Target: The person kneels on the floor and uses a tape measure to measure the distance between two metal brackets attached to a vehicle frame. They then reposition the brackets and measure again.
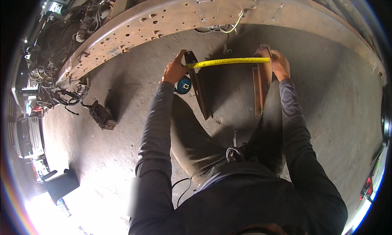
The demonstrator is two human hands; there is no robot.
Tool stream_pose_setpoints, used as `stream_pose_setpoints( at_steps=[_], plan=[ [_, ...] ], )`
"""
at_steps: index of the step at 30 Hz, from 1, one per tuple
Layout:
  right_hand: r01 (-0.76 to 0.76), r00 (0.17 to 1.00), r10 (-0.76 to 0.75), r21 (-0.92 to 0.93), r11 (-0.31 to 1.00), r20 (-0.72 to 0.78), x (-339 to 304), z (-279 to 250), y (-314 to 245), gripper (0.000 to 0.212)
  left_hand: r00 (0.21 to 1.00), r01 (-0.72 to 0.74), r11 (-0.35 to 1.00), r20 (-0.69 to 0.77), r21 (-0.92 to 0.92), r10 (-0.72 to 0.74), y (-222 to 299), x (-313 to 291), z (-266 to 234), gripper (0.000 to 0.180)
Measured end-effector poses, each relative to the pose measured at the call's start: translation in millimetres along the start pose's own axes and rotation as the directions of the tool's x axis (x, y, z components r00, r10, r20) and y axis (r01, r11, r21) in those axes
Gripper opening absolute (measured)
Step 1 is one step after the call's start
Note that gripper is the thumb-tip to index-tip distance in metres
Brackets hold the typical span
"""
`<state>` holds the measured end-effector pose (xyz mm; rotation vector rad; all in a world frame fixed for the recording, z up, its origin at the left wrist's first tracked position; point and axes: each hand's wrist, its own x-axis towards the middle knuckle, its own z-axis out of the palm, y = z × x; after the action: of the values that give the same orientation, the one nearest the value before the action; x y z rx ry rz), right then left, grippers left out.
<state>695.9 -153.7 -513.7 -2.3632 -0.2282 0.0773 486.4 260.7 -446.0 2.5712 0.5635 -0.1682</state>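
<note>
A yellow tape measure blade (228, 62) stretches across the gap between two upright rusty metal brackets. My left hand (174, 70) is closed at the top of the left bracket (199, 92), where it holds the tape measure. The teal tape case (183, 85) shows just below that hand, beside the bracket. On the other side, my right hand (280, 66) is closed on the blade's end against the upper part of the right bracket (263, 77). Its fingertips are partly hidden behind the bracket's edge.
Beyond my hands, a long rusty frame rail (175, 14) with bolt holes arches across. A pale cable (236, 23) hangs from it. Wiring and mechanical parts (61, 67) crowd the left, with a dirty block-shaped part (102, 115) on the concrete floor (330, 108).
</note>
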Motion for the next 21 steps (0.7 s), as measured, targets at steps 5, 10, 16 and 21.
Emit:
stream_pose_setpoints(
  at_steps=[5, 10, 16, 21],
  plan=[
    [0.029, 1.0, -0.028, 0.056, 0.998, -0.01, -6.2, -3.7, -3.4, 0.038, 1.0, -0.006, 1.0, -0.026, 0.021, 0.007, -3.0, -1.3, 2.7, 0.073],
    [-0.11, 0.994, 0.103, 0.296, 0.949, 0.038, -12.1, -15.5, -8.3, 0.027, 1.0, 0.015, 0.999, -0.016, -0.043, -0.016, 0.8, -0.4, 4.0, 0.075],
    [-0.155, 0.988, 0.139, 0.381, 0.912, 0.068, -11.6, -20.2, -3.9, 0.018, 0.996, -0.05, 0.997, -0.071, 0.054, 0.054, 4.2, 1.8, 8.7, 0.075],
    [-0.119, 0.993, 0.108, 0.372, 0.921, 0.049, -13.5, -16.4, -2.1, 0.02, 1.0, -0.01, 0.999, -0.026, -0.046, 0.009, 4.1, -0.1, 4.8, 0.077]
  ],
)
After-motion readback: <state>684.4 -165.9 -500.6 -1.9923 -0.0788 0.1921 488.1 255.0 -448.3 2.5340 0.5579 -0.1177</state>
